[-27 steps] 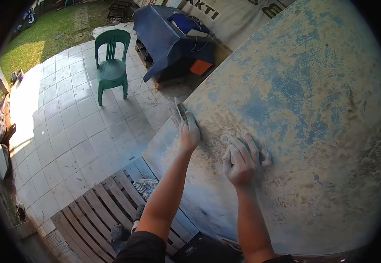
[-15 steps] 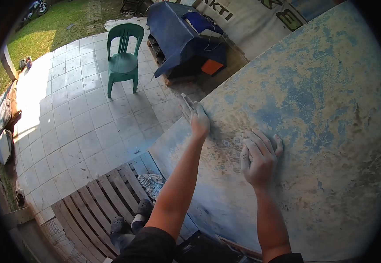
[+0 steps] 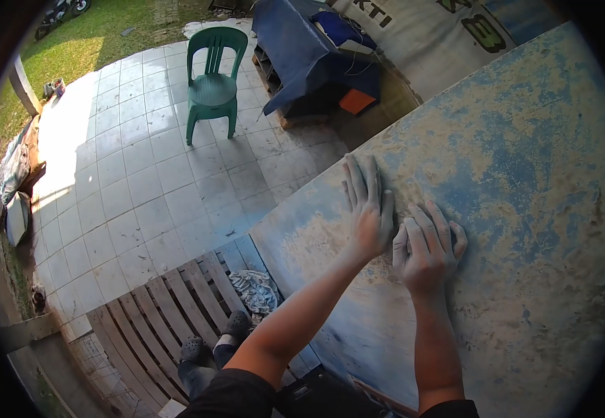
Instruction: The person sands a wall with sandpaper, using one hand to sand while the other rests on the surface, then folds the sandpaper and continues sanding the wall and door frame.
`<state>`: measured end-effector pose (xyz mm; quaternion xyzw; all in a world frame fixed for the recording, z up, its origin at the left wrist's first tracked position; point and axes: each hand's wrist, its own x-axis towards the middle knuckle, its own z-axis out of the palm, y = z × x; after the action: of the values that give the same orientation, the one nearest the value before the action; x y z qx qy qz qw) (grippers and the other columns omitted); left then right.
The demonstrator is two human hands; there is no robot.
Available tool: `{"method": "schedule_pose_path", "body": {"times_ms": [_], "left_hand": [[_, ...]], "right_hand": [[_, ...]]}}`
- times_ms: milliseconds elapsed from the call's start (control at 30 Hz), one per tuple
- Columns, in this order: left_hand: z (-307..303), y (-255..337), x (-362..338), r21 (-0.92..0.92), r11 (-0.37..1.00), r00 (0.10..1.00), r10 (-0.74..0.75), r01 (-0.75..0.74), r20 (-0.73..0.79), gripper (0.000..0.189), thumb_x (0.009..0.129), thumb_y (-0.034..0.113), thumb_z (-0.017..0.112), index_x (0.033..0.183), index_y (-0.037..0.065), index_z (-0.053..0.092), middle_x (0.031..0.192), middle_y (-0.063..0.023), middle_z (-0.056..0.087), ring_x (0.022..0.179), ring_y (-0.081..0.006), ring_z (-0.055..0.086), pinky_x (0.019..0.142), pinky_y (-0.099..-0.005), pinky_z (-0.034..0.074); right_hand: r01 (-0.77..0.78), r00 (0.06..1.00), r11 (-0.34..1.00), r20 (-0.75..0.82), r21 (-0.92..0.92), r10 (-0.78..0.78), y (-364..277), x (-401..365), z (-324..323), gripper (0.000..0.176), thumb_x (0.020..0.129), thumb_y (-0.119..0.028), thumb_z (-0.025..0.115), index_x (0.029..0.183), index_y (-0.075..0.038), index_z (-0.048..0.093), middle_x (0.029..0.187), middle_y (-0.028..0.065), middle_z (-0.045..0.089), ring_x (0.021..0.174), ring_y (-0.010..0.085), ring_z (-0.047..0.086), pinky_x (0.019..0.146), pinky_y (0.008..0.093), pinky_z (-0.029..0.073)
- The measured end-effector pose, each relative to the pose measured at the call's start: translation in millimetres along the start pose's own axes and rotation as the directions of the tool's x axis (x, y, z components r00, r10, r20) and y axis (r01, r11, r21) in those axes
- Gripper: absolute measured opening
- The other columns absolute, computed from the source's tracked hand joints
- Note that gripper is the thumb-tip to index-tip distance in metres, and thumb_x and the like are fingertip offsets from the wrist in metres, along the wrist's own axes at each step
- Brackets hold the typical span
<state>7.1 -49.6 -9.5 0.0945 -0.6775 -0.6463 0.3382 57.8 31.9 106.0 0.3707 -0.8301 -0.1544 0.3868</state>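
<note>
A large board-like surface [image 3: 525, 279], mottled in worn blue and dusty beige, slopes in front of me. My left hand [image 3: 368, 212] lies flat on it near its far-left edge, fingers stretched out and coated with pale dust. Just right of it, my right hand [image 3: 429, 244] presses on the same surface with bent, dusty fingers. Anything under that right palm is hidden. The two hands are close together, thumb sides facing each other.
Below left, my feet in dark clogs [image 3: 236, 326] stand on a slatted wooden platform [image 3: 152, 327]. A crumpled whitish cloth or plastic [image 3: 255, 289] lies beside the board. Beyond are a green chair [image 3: 213, 87], a blue tarp-covered stack [image 3: 302, 49] and a tiled floor [image 3: 149, 188].
My left hand has come from a raised, sideways pose at the board's edge to lying flat nearer the right hand. The right hand stays bent on the surface. The view has shifted slightly.
</note>
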Motion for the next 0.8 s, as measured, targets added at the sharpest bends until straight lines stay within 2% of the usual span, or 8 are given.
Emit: {"method": "schedule_pose_path", "body": {"times_ms": [67, 233, 433, 567, 633, 667, 733, 800], "left_hand": [[-7, -10, -13, 0.053, 0.996, 0.994, 0.061, -0.066, 0.090, 0.069, 0.113, 0.024, 0.042, 0.173, 0.005, 0.015, 0.179, -0.0293, 0.000, 0.166, -0.0483, -0.001, 0.132, -0.0588, 0.001], [-6, -112, 28, -0.096, 0.952, 0.937, -0.304, 0.292, -0.173, 0.067, 0.114, 0.025, 0.040, 0.174, 0.007, 0.015, 0.179, -0.0296, -0.002, 0.165, -0.0495, -0.002, 0.132, -0.0585, 0.000], [-1, -31, -30, -0.064, 0.993, 0.995, -0.104, 0.103, -0.007, 0.065, 0.116, 0.028, 0.036, 0.173, 0.005, 0.016, 0.180, -0.0271, 0.000, 0.167, -0.0437, -0.002, 0.132, -0.0561, 0.001], [5, -128, -13, -0.147, 0.963, 0.969, -0.237, 0.225, -0.069, 0.066, 0.116, 0.030, 0.036, 0.174, 0.005, 0.014, 0.181, -0.0250, -0.001, 0.167, -0.0439, -0.004, 0.132, -0.0562, 0.000], [9, -199, -10, -0.558, 0.653, 0.853, -0.312, 0.513, 0.419, 0.065, 0.119, 0.031, 0.031, 0.173, 0.001, 0.011, 0.181, -0.0243, -0.004, 0.168, -0.0411, -0.006, 0.133, -0.0529, 0.000], [6, -173, -15, -0.553, 0.653, 0.850, -0.318, 0.518, 0.420, 0.065, 0.119, 0.031, 0.031, 0.173, 0.001, 0.011, 0.181, -0.0243, -0.004, 0.168, -0.0411, -0.006, 0.133, -0.0529, 0.000], [8, -73, -22, -0.158, 0.923, 0.922, -0.369, 0.350, -0.113, 0.068, 0.116, 0.029, 0.037, 0.174, 0.004, 0.011, 0.181, -0.0239, -0.004, 0.167, -0.0439, -0.006, 0.132, -0.0571, -0.002], [7, -51, -35, -0.147, 0.949, 0.954, -0.292, 0.279, -0.074, 0.069, 0.116, 0.029, 0.037, 0.174, 0.004, 0.009, 0.181, -0.0236, -0.004, 0.167, -0.0437, -0.006, 0.132, -0.0575, -0.003]], "right_hand": [[-0.020, 1.000, 1.000, -0.016, -0.018, 0.019, -5, 3, 5, 0.008, 0.097, -0.021, 0.068, 0.097, -0.019, 0.076, 0.122, -0.0037, 0.079, 0.127, 0.0185, 0.069, 0.111, 0.0444, 0.037], [-0.002, 0.999, 0.998, -0.053, -0.061, -0.001, -4, 1, 7, 0.008, 0.098, -0.022, 0.068, 0.095, -0.020, 0.076, 0.118, -0.0043, 0.080, 0.122, 0.0179, 0.071, 0.110, 0.0436, 0.034], [-0.044, 0.997, 0.995, -0.062, -0.084, 0.038, -15, 4, 21, 0.009, 0.098, -0.023, 0.068, 0.094, -0.020, 0.076, 0.117, -0.0052, 0.080, 0.121, 0.0182, 0.071, 0.109, 0.0429, 0.031], [-0.042, 0.995, 0.995, -0.097, -0.086, 0.034, -14, 3, 22, 0.009, 0.097, -0.025, 0.070, 0.092, -0.020, 0.076, 0.115, -0.0048, 0.081, 0.117, 0.0183, 0.072, 0.107, 0.0421, 0.030], [-0.043, 0.993, 0.996, -0.109, -0.073, 0.035, -17, 2, 26, 0.009, 0.097, -0.025, 0.070, 0.092, -0.020, 0.076, 0.114, -0.0049, 0.081, 0.116, 0.0183, 0.072, 0.106, 0.0419, 0.030], [-0.057, 0.994, 0.997, -0.099, -0.051, 0.052, -20, -1, 30, 0.006, 0.096, -0.023, 0.071, 0.094, -0.020, 0.076, 0.115, -0.0046, 0.080, 0.119, 0.0194, 0.070, 0.107, 0.0428, 0.029], [-0.069, 0.993, 0.997, -0.096, -0.034, 0.065, -23, 1, 29, 0.005, 0.096, -0.022, 0.072, 0.096, -0.020, 0.077, 0.116, -0.0043, 0.080, 0.122, 0.0204, 0.068, 0.108, 0.0437, 0.029], [-0.035, 0.998, 0.999, 0.058, 0.005, 0.035, -24, 6, 24, 0.018, 0.093, -0.022, 0.074, 0.111, -0.019, 0.078, 0.132, -0.0007, 0.075, 0.132, 0.0217, 0.062, 0.108, 0.0450, 0.029]]}}
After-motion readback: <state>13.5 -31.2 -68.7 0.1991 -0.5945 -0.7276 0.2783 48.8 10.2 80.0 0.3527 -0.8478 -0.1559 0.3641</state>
